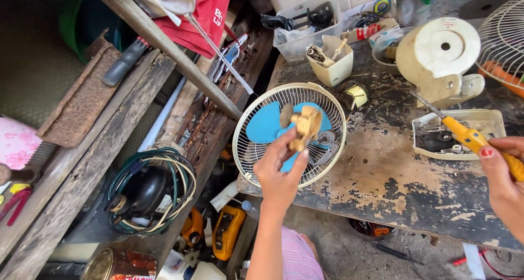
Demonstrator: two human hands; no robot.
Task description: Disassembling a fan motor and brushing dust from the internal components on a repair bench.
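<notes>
On your workbench [382, 176], scarred and paint-flaked:
- Cream fan motor housing [439, 56], at the bench's far right.
- Wire fan guard [505, 34], beyond the housing at the bench's right edge.
- Beige cup of small parts [330, 59], at the bench's far left.
- Clear plastic bin [305, 23], behind the cup.

Left of the bench:
- Black compressor wrapped in coiled wire [147, 190], on the floor.
- Yellow multimeter [226, 231], under the bench's near left corner.
- Red cloth [199, 15], hanging above.
</notes>
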